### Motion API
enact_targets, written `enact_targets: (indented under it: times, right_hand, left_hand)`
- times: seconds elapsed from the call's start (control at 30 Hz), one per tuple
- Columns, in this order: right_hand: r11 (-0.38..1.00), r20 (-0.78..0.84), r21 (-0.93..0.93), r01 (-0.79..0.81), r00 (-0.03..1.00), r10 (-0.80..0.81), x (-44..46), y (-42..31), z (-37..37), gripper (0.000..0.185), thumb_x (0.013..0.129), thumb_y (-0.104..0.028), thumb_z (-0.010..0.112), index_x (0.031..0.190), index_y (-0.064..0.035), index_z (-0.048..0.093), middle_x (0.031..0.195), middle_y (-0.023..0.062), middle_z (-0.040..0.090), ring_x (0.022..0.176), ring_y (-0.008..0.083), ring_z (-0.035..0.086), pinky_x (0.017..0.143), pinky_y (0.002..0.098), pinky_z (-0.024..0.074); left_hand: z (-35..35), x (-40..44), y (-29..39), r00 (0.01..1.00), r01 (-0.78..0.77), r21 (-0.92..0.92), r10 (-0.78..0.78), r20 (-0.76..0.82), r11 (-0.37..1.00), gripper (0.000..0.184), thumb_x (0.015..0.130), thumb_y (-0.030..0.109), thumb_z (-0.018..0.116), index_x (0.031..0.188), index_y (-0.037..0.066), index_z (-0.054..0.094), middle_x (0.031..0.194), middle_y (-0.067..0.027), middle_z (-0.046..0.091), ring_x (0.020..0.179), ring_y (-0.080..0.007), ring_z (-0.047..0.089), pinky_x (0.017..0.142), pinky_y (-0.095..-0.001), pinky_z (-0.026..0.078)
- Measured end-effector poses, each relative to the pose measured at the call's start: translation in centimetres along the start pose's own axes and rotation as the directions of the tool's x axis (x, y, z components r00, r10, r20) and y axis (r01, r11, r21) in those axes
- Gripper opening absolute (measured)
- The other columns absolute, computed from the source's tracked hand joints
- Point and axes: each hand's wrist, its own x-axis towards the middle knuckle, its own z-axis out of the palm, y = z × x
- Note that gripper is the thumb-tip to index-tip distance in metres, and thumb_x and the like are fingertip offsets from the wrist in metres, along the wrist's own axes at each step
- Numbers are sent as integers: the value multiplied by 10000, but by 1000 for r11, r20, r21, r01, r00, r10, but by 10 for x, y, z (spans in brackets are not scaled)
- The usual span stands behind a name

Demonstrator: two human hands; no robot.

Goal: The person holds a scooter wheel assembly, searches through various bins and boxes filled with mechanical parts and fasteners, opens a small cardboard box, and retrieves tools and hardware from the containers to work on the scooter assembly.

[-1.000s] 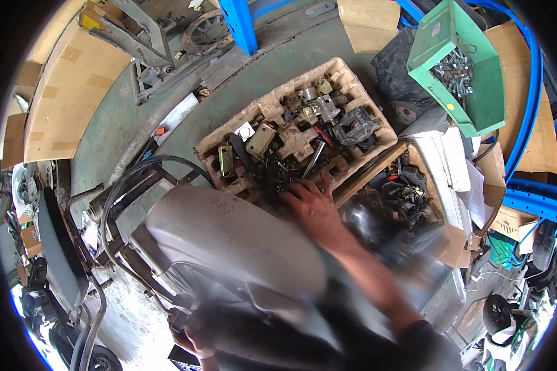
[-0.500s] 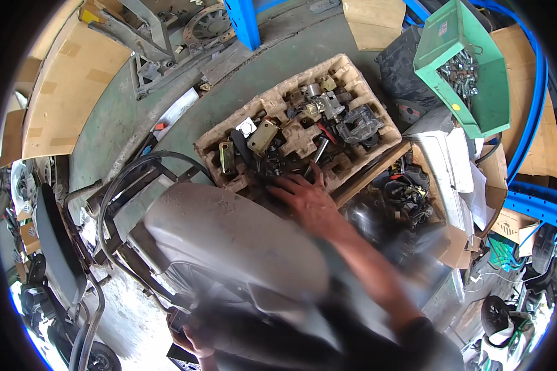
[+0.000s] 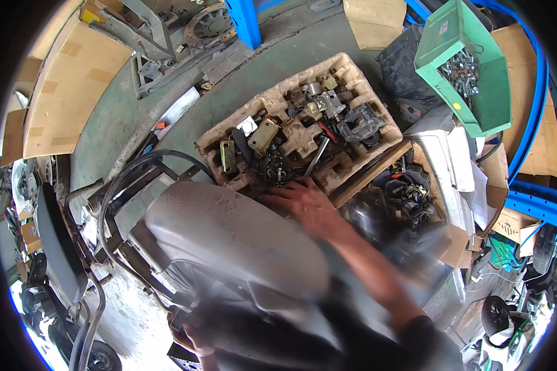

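I cannot tell what the right hand or left hand grips. Ahead of the right: tray of metal parts, silver rod slanting forward-right; farther right, green bin of bolts.

Around the frame's upper centre, a tan moulded tray carries jumbled parts, including a gold-toned rectangular piece, a silvery rod and a dark-grey casting.

- Tray: brown, moulded, rough-edged, lying at a slant with its compartments crowded.
- Small dark parts: jumbled loosely in the tray's near side, close to the right hand.
- Dark object: in the left hand, its form unclear.
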Motion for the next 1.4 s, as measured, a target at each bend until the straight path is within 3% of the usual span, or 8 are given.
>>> enact_targets:
  times: [0.37,0.5,0.57,0.67,0.83,0.97,1.2,1.4]
  right_hand:
    - [989,91,-35,-146,985,149,3,-1,-8,603,699,-177,695,1288,-185,566,1344,86,500,1251,290,456,1052,409,404]
    - [991,-344,68,-116,930,132,-4,15,-48,451,671,-72,744,1110,-94,643,1179,115,609,1059,318,607,959,409,502]
    - [963,-653,-18,-269,732,192,0,37,-84,289,735,-117,750,1007,-69,665,1015,112,672,977,305,647,924,402,510]
    - [799,-654,-145,-583,663,365,-1,67,-122,625,688,-260,821,1248,-152,567,1248,106,558,1112,343,525,978,435,444]
    - [646,-517,-383,-661,732,443,-2,78,-103,742,633,-290,856,1295,-208,531,1276,116,508,1200,347,455,959,503,420]
    - [696,-614,-165,-698,625,482,2,51,-91,826,550,-242,890,1284,-157,521,1231,150,498,1179,353,457,1013,500,389]
    - [959,-520,-204,-195,852,63,10,-19,-45,854,477,-256,891,1268,-219,572,1249,153,487,1123,339,465,922,509,413]
    - [967,-474,114,-230,842,256,11,-14,-47,791,530,-253,878,1254,-208,562,1255,148,503,1145,374,466,984,513,398]
  left_hand:
    - [-10,1,-12,996,-53,62,48,77,997,493,963,346,449,1185,-83,551,1189,-225,567,1127,-343,537,1010,-454,381]
    - [-5,-1,-18,1000,16,-2,-16,19,1000,490,963,342,450,1184,-83,550,1189,-223,567,1127,-344,538,1011,-455,381]
    - [-6,-7,-19,997,69,-43,-70,-41,997,488,963,339,450,1184,-84,550,1189,-222,568,1127,-344,538,1012,-456,381]
    - [-12,0,-24,997,-56,18,55,49,998,478,964,329,448,1176,-85,558,1175,-225,574,1125,-349,537,1015,-462,377]
    - [-9,4,-12,990,-117,66,111,92,991,470,963,319,450,1158,-90,571,1163,-232,580,1125,-359,537,1012,-468,380]
    - [-9,5,-11,989,-115,70,108,102,991,482,962,323,455,1169,-97,568,1157,-242,583,1123,-363,539,998,-466,395]
    - [-35,-3,-73,957,-275,141,257,134,951,451,986,264,458,1245,-101,507,1194,-239,555,1108,-333,543,966,-430,403]
    - [-24,-2,-41,977,-189,139,173,122,972,394,1014,276,432,1300,14,501,1208,-254,517,1033,-384,556,915,-479,446]
